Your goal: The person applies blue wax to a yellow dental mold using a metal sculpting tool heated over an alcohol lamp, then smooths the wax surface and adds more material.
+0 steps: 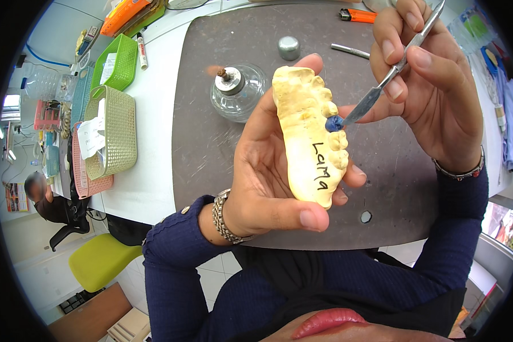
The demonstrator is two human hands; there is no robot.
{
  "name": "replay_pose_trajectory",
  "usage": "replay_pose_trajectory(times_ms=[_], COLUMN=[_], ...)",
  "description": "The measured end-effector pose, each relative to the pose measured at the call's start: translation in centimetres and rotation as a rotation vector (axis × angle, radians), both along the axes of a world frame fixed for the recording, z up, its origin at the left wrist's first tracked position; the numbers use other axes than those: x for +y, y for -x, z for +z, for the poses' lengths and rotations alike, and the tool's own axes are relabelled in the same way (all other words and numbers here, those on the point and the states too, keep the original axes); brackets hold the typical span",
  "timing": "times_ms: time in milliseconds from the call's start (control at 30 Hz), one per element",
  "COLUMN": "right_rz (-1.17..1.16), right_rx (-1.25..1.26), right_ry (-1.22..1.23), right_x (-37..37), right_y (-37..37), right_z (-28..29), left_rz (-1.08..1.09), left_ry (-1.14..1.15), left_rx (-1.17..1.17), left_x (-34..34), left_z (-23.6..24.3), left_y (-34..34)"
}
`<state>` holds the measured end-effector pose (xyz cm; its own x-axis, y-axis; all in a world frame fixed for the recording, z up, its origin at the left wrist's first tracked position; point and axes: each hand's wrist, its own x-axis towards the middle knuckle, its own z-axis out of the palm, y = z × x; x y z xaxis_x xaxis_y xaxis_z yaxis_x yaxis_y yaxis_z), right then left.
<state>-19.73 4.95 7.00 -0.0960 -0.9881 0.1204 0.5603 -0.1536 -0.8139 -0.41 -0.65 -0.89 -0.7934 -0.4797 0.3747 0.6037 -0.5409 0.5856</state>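
Observation:
My left hand point(262, 165) is closed around a pale yellow plaster dental model point(302, 137), thumb at its lower end and fingertips showing behind it. Handwriting in black marks the model's side. One tooth on its right edge is covered in dark blue wax point(334, 123). In my right hand point(433, 80) is a metal wax carving knife point(387, 77), pinched between thumb and fingers. Its blade slants down to the left, with the tip at the blue tooth; whether it touches the wax I cannot tell.
A glass spirit burner point(239, 94) stands on the grey work mat point(211, 45), its wick showing an orange glow. Beyond the model are a round metal cap point(289, 48), a metal rod point(349, 51) and an orange lighter point(357, 15). Green point(119, 60) and cream baskets point(119, 134) line the left.

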Motion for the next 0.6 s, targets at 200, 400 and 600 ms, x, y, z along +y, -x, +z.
replay_pose_trajectory(times_ms=[200,400,600], right_rz=[-0.011,0.007,-0.016], right_rx=[0.051,-0.026,0.047], right_ry=[0.010,0.014,0.012], right_x=[-0.1,-0.1,-0.1], right_y=[0.0,0.2,-0.2], right_z=[-0.2,-0.1,0.1], left_rz=[0.087,0.094,0.085], left_ry=[-0.029,-0.033,-0.025], left_rx=[-0.376,-0.373,-0.371], left_x=[0.7,0.8,0.7], left_z=[2.2,2.1,2.1], left_y=[-0.2,-0.2,-0.2])
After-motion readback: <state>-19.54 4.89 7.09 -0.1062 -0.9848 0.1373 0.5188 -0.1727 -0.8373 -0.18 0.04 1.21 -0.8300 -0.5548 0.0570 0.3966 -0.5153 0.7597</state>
